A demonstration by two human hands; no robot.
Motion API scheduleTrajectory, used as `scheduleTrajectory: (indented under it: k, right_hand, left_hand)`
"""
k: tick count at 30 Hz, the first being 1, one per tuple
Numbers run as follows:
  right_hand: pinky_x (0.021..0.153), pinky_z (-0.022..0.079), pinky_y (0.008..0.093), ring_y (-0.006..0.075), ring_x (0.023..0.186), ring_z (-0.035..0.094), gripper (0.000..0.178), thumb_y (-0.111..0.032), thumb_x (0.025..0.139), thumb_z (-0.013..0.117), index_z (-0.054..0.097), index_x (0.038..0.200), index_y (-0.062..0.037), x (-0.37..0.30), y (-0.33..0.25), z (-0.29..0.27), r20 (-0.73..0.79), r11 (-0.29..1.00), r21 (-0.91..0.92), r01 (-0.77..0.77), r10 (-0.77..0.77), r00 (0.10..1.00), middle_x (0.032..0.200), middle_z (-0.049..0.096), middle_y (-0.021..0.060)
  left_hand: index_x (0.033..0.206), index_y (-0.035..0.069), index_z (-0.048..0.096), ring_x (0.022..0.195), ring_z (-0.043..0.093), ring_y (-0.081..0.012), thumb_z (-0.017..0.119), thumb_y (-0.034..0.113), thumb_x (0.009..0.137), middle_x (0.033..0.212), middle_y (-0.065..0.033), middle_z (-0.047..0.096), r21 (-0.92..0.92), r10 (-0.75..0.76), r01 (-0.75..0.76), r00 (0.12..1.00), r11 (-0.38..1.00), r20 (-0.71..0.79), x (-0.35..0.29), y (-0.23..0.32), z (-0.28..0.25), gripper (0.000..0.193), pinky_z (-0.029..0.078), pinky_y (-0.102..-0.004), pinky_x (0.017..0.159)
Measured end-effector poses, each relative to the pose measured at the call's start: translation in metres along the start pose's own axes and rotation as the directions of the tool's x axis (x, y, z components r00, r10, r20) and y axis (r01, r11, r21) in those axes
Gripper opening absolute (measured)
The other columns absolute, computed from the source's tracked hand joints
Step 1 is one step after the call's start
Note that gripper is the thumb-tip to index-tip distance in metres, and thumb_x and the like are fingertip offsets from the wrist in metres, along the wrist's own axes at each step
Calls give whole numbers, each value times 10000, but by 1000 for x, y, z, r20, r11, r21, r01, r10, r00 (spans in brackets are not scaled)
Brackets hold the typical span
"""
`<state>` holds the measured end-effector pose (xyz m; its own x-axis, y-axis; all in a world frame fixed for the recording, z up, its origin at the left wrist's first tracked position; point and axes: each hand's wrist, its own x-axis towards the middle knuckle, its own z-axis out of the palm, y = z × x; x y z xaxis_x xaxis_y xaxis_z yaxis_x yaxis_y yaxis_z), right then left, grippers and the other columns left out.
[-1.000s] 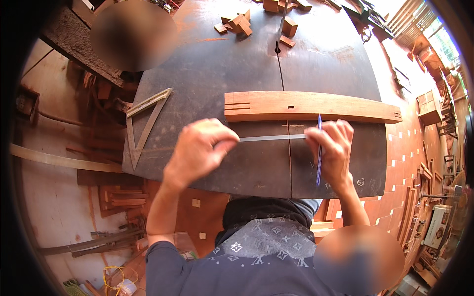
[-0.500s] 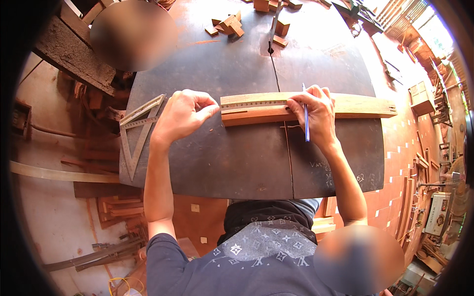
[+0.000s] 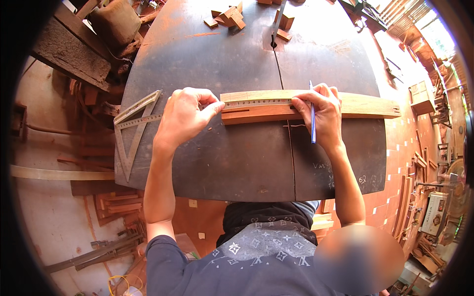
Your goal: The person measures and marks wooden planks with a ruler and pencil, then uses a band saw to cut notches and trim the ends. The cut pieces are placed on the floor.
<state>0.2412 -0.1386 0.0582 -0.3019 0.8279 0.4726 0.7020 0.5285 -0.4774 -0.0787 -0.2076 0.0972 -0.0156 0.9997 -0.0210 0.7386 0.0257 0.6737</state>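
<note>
A squared wooden beam (image 3: 365,105) lies crosswise on the dark tabletop, with slots cut near its ends. Along its upper face stretches a measuring tape (image 3: 261,102), which also runs leftward past my left hand over a metal triangle square (image 3: 121,148). At the beam's left end, my left hand (image 3: 183,116) pinches the tape between thumb and forefinger. My right hand (image 3: 323,109) rests over the beam's middle with a blue pen (image 3: 313,127) held upright between its fingers. Its thumb presses at the tape, whose end is hidden there.
A thin upright blade (image 3: 278,24) rises from the slot in the dark tabletop (image 3: 237,163) at the far side. Several wood offcuts (image 3: 229,18) lie beside it. A cardboard box (image 3: 422,97) and wooden strips stand to the right on the tiled floor.
My left fingertips have come right up to the beam's left end. My right hand and the pen have shifted slightly to the right; the view has moved a little too.
</note>
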Motion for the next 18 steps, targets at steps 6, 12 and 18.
scheduleTrajectory:
  k: [6, 12, 18]
  right_hand:
    - [865, 437, 385, 240, 908, 531, 92, -208, 916, 877, 843, 951, -130, 1, -2, -1, -6, 1000, -15, 28, -28, 1000, 834, 614, 34]
    - [857, 433, 384, 235, 898, 517, 99, -213, 913, 881, 846, 958, -132, 1, -2, -1, -3, 999, -21, 35, -35, 999, 828, 603, 30]
    - [922, 417, 414, 262, 958, 562, 127, -286, 898, 885, 845, 947, -176, -1, 1, 1, 16, 1000, -4, -14, 14, 1000, 875, 626, 22]
  left_hand:
    - [965, -40, 801, 683, 657, -110, 813, 163, 965, 752, -96, 755, -2, 3, -3, 1000, 1000, -6, 0, 0, 2, 203, 534, -302, 680]
    - [920, 1, 828, 583, 663, -182, 814, 213, 942, 670, -126, 726, -35, 42, -44, 998, 998, -45, 2, -5, 5, 213, 507, -351, 611]
    - [950, -44, 802, 668, 602, -89, 820, 172, 965, 719, -80, 721, -33, -6, 6, 1000, 999, 2, 2, -1, 1, 217, 508, -294, 654]
